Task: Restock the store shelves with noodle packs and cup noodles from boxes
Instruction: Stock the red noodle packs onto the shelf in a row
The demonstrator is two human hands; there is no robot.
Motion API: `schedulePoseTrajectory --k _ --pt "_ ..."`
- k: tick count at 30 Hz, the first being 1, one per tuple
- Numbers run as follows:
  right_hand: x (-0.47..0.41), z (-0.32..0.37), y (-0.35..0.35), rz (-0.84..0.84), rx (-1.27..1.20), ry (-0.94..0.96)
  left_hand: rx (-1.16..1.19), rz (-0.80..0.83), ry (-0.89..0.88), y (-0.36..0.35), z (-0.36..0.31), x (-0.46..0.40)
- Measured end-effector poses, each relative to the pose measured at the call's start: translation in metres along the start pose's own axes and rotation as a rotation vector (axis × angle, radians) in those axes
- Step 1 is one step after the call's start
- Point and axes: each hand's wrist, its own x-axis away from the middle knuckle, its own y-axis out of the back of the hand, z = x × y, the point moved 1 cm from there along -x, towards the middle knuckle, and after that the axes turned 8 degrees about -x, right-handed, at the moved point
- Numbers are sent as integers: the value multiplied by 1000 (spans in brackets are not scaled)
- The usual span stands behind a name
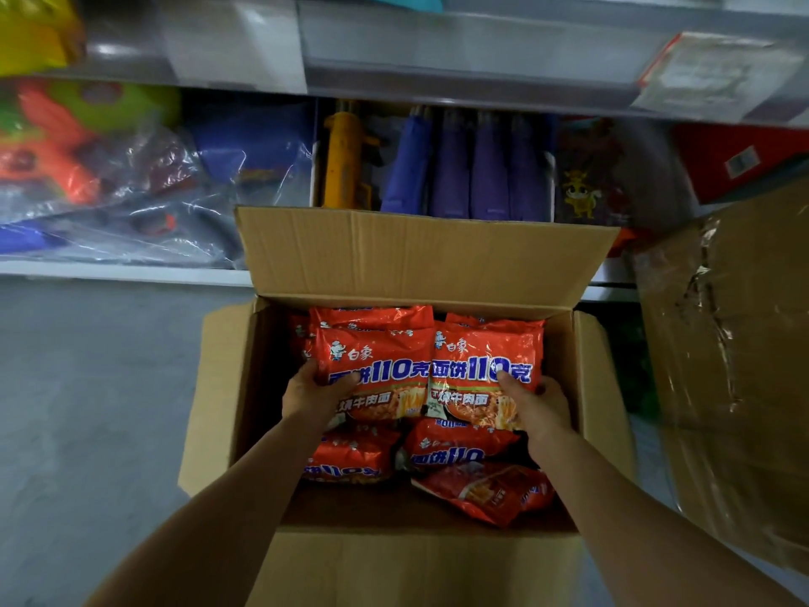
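Down in the open cardboard box (437, 265), the left hand (313, 394) grips one red noodle pack (376, 370) and the right hand (540, 407) grips its neighbour (481, 370), fingers curled round the edges.

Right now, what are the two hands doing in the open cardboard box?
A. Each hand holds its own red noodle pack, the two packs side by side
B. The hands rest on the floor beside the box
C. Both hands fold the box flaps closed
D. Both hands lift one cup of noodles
A: the left hand grips the left red noodle pack and the right hand the right red noodle pack, above the packs lying in the cardboard box.
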Motion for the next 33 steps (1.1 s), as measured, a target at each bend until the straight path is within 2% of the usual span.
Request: schedulePoseTrajectory --k 5,12,20,33 --pt "20 5 -1 75 -49 -22 12 15 -4 11 -2 12" --pt "77 31 21 56 -76 -28 101 25 -14 49 -18 54" --pt "185 79 64 152 -181 -59 233 106 -60 120 -63 154" --pt "385 181 154 314 -287 69 321 163 -149 233 -132 340"
